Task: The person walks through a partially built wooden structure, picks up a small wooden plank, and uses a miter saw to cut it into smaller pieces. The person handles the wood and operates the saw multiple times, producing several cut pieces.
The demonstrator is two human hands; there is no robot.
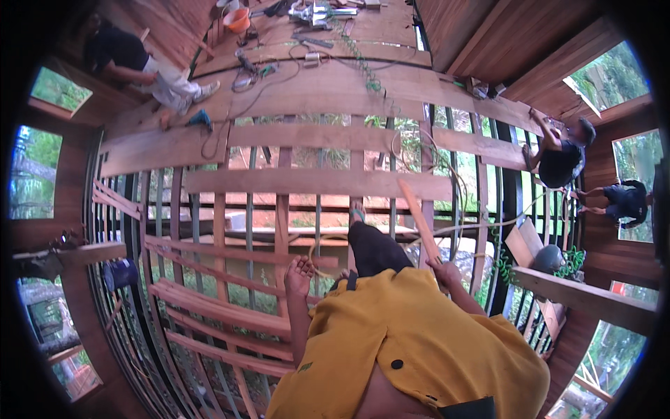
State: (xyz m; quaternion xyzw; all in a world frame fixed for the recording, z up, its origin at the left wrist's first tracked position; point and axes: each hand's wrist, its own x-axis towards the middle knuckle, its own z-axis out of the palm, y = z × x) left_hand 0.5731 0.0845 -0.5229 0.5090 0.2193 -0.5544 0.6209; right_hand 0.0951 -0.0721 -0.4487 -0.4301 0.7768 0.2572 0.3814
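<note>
My right hand point(441, 269) grips the lower end of a long, narrow orange-brown wooden slat point(417, 218), which angles away from me. My left hand point(300, 272) is raised left of my leg, fingers loosely curled and apart, holding nothing that I can see, near a pale looped hose point(321, 248). My sandalled foot point(357, 209) is on the open floor framing of joists and bars, just below a crosswise plank point(314, 181).
Ground shows through gaps underfoot. Planks point(300, 87) ahead carry tools, cords and an orange bucket point(237, 21). A co-worker point(139, 70) is at left; two more point(558, 157) point(621, 202) are at right. A dark container point(118, 274) and gray tank point(549, 260) stand beside beams.
</note>
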